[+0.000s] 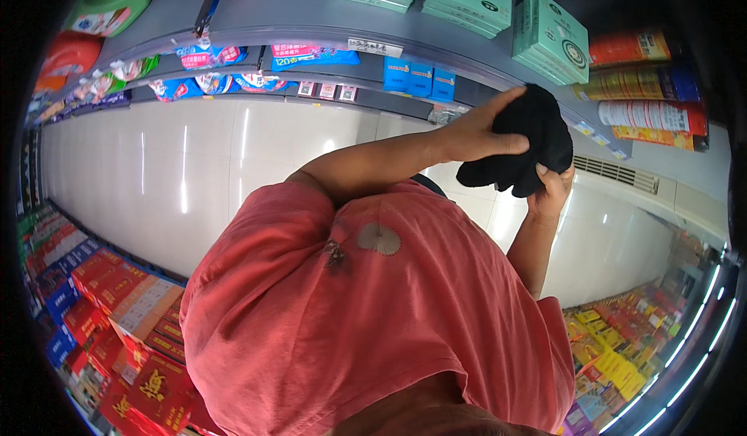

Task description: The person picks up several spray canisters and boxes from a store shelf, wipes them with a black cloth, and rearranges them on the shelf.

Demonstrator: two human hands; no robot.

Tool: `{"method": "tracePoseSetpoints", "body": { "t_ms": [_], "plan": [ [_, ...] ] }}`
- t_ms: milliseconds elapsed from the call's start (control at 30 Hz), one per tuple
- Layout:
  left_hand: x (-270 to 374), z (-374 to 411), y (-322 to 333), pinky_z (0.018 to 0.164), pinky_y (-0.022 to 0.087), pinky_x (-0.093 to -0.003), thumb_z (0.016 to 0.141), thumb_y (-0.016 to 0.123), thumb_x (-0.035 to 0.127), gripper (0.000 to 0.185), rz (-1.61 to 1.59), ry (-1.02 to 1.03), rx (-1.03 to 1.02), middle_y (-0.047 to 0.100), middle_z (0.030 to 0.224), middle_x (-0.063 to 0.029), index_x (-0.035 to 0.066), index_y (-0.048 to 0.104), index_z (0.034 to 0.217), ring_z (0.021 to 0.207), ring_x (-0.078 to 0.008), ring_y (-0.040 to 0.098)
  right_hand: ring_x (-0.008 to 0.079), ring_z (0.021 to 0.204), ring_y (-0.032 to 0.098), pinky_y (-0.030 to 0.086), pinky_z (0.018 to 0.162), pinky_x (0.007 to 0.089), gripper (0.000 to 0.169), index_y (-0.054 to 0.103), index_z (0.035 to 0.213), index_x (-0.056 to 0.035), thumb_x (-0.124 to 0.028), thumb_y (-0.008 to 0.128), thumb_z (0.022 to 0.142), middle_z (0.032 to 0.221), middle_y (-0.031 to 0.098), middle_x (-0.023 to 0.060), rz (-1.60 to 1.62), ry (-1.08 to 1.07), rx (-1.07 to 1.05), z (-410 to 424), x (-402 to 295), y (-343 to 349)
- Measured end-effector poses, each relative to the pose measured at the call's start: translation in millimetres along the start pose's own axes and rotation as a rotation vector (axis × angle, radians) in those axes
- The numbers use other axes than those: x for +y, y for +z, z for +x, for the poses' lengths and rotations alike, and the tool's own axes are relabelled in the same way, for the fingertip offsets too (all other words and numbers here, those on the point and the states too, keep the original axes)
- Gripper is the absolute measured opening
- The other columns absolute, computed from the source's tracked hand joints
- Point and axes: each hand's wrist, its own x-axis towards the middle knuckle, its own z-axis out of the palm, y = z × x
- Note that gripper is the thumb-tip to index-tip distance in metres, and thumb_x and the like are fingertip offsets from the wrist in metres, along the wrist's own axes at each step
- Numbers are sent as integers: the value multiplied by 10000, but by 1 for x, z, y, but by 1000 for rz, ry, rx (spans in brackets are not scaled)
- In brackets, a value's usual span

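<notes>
My left hand (pixel 475 135) grips a bunched black cloth (pixel 540 126), with the thumb on its near face and the fingers along its upper edge. On the cloth's lower right side, my right hand (pixel 551 188) pinches it, thumb in front. Several rounded folds hang from the bundle's lower edge; its exact kind cannot be told. Both hands are raised at the right, in front of the shelf unit. Just above the bundle is a stack of mint-green boxes (pixel 551 39) on the top shelf. Parts of the fingers are hidden behind the cloth.
Across the front runs a grey shelf (pixel 280 12) with detergent jugs (pixel 111 1), blue bags (pixel 315 56) and small blue boxes (pixel 420 80). Cans (pixel 645 115) lie at its right end. Red boxes (pixel 157 389) stand behind at left, yellow packages (pixel 613 366) at right. The tiled floor (pixel 204 150) lies between.
</notes>
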Motion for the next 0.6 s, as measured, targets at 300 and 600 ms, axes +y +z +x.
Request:
{"method": "tracePoseSetpoints", "body": {
  "t_ms": [300, 600],
  "plan": [
    [25, 8, 38, 848, 485, -275, 801, 705, 166, 537, -71, 144, 88, 616, 1070, -109, -38, 481, 1245, 977, -153, 591, 273, 1226, 458, 363, 1044, 375, 746, 373, 1364, -31, -288, 723, 757, 1337, 453, 127, 208, 58, -79, 2, 23, -37],
    [-1, 37, 68, 984, 320, -457, 789, 646, 381, 483, 674, 577, 281, 456, 1249, -222, -70, 615, 957, 1158, -388, 413, 274, 1265, 431, 356, 1065, 425, 820, 351, 1393, -97, -535, 667, 776, 1377, 436, 93, 314, 122, -83, -18, 11, -56]
  ]
}}
